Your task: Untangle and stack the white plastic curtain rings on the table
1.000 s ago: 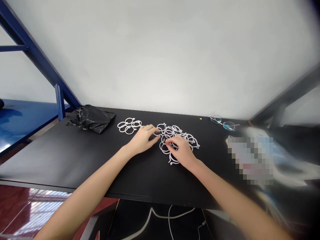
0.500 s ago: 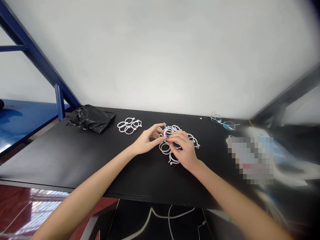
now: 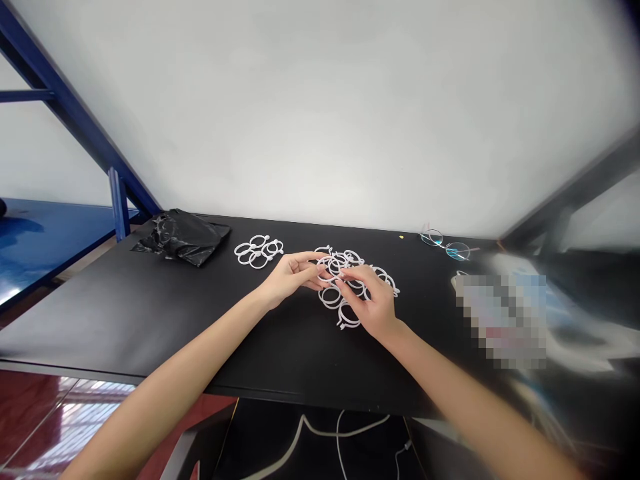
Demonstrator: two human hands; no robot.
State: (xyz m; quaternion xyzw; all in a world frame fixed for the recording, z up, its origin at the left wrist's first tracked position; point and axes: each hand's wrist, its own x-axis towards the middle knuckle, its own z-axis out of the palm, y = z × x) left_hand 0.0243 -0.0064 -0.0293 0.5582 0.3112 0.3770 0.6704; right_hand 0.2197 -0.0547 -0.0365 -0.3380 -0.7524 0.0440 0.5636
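Observation:
Between both hands a white plastic ring clip is held just above a heap of similar clips. The fingers and thumb of my left hand close on the ring's left side. At its right side, my right hand pinches with thumb and forefinger near the small tab. Below and behind the hands spreads the heap of white ring clips, partly covered by my right hand. A smaller group of white ring clips lies apart, to the left of my left hand.
A crumpled black plastic bag rests at the back left of the black table. Eyeglasses lie at the back right. Nearer on the right is a blurred, pixelated package. Cables hang below the table edge.
My left fingers have shifted from an upright, spread pose to a lower grip around the ring. The ring has tipped and moved slightly left. Both clip groups look unchanged.

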